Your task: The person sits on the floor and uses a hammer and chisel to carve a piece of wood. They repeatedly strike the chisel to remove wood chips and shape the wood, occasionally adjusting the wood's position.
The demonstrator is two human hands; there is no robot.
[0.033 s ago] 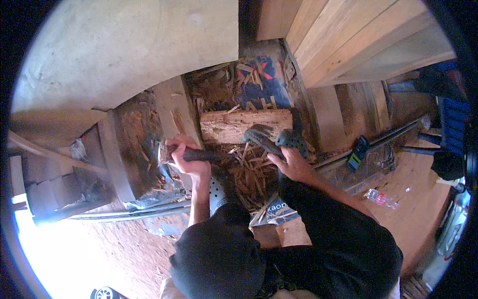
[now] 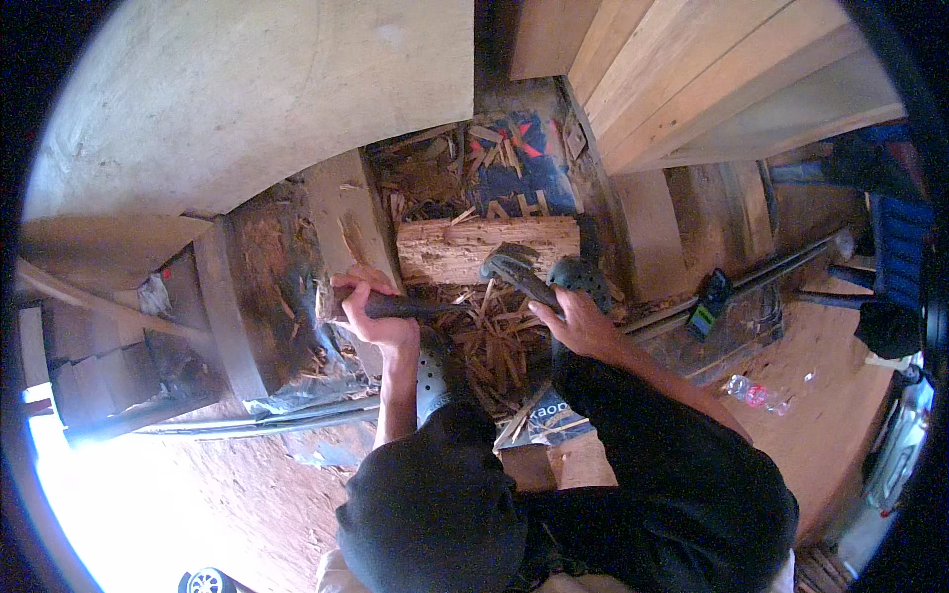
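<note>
While the pitted wooden block (image 2: 479, 240) lies crosswise with splinters (image 2: 499, 351) heaped along its near side, this looks like mid-chipping, and the next move likely calls for a well-aimed stroke! The left hand (image 2: 374, 311) is closed round a dark tool (image 2: 420, 309) off the block's near-left corner; the right hand (image 2: 576, 321) wraps a curved-headed tool (image 2: 524, 280) overlapping the near edge, contact impossible to tell.

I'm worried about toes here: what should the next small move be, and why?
Perhaps ease the right perforated clog back a little: its toe appears close to the right end of the wood block, right beside the right hand, which grips a dark curved tool.
</note>
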